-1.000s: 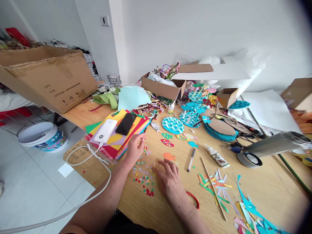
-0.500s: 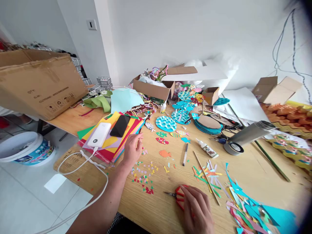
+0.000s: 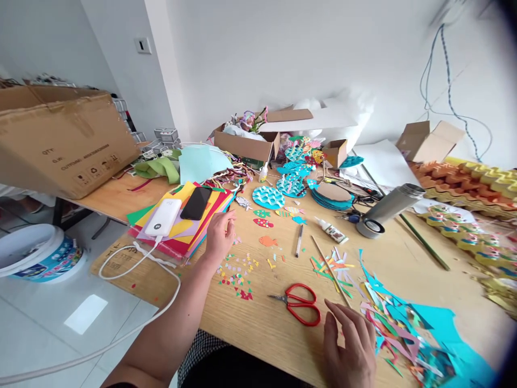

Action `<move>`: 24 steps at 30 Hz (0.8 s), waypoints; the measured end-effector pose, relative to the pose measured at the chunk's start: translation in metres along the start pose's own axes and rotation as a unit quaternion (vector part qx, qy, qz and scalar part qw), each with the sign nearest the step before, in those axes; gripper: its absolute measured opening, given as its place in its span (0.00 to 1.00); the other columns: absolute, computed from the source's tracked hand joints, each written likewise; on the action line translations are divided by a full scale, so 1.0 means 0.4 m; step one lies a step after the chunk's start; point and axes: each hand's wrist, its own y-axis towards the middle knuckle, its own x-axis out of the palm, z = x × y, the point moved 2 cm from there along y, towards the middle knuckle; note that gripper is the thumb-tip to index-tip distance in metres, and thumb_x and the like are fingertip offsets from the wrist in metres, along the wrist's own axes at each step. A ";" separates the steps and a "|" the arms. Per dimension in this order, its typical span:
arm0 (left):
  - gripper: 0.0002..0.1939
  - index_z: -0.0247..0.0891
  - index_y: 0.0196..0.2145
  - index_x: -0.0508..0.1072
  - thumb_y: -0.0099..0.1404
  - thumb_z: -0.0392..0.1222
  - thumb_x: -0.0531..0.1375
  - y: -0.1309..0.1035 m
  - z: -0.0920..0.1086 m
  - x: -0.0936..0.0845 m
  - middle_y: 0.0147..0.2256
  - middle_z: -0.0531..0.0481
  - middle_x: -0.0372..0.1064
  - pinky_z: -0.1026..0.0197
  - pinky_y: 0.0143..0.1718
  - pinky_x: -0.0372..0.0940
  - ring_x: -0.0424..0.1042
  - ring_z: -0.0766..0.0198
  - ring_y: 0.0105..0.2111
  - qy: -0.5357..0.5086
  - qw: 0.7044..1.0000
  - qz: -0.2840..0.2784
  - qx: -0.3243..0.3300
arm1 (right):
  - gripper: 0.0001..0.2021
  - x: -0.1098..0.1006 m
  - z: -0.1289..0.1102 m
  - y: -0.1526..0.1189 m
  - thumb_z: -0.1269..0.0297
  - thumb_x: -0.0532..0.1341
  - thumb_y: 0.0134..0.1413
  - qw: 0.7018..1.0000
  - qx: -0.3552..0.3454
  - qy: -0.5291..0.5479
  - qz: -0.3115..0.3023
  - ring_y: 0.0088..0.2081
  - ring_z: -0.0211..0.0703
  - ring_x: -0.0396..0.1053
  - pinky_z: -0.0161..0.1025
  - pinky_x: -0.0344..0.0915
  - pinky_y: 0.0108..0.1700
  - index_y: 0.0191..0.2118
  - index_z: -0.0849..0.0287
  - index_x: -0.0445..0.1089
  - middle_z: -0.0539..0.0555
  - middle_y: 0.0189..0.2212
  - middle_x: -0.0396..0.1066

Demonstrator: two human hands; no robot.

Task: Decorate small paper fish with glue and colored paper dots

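Observation:
My left hand [image 3: 220, 235] hovers at the right edge of the coloured paper stack [image 3: 197, 233], fingers loosely curled, a gap between thumb and fingertips, no object visible in it. Beside the scissors, my right hand [image 3: 352, 345] is open with fingers apart, holding nothing. The red-handled scissors [image 3: 302, 304] lie on the table, blades pointing left. Tiny cut paper pieces [image 3: 236, 277] are scattered between the hands. Above them lies an orange paper fish [image 3: 268, 241], with a red spotted paper fish [image 3: 263, 222] and several others behind. A pen [image 3: 299, 240] and a glue bottle [image 3: 331, 230] lie to the right.
A phone [image 3: 196, 203] and a white power bank [image 3: 163, 217] rest on the paper stack, with a cable trailing off. A wooden stick [image 3: 331, 270] crosses paper strips. Blue paper scraps [image 3: 436, 323] cover the right front. A metal flask [image 3: 393, 207] stands beyond.
My right hand has let go of the scissors and moved right, leaving them on the table. My left hand stays by the paper stack. The view has shifted slightly right.

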 end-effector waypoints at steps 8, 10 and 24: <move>0.17 0.38 0.49 0.71 0.65 0.30 0.52 -0.004 0.003 0.004 0.35 0.47 0.75 0.54 0.44 0.68 0.72 0.58 0.39 -0.001 1.000 -0.003 0.004 | 0.10 -0.003 0.014 -0.013 0.72 0.57 0.60 1.000 0.010 -0.007 0.022 0.38 0.45 0.68 0.47 0.63 0.44 0.46 0.57 0.70 0.56 0.36 0.71; 0.17 0.38 0.49 0.71 0.65 0.30 0.52 -0.005 0.003 0.007 0.35 0.47 0.75 0.54 0.44 0.68 0.72 0.58 0.39 0.000 1.000 -0.002 0.006 | 0.09 -0.004 0.015 -0.014 0.71 0.57 0.60 1.000 0.007 -0.008 0.029 0.38 0.45 0.68 0.47 0.63 0.44 0.46 0.58 0.69 0.56 0.36 0.71; 0.18 0.39 0.50 0.70 0.65 0.29 0.52 -0.011 0.039 0.022 0.34 0.48 0.74 0.55 0.42 0.68 0.71 0.57 0.38 0.006 0.998 -0.013 0.057 | 0.09 -0.001 0.021 -0.023 0.66 0.57 0.63 0.999 0.026 0.020 0.029 0.39 0.47 0.69 0.46 0.64 0.45 0.47 0.60 0.67 0.58 0.37 0.72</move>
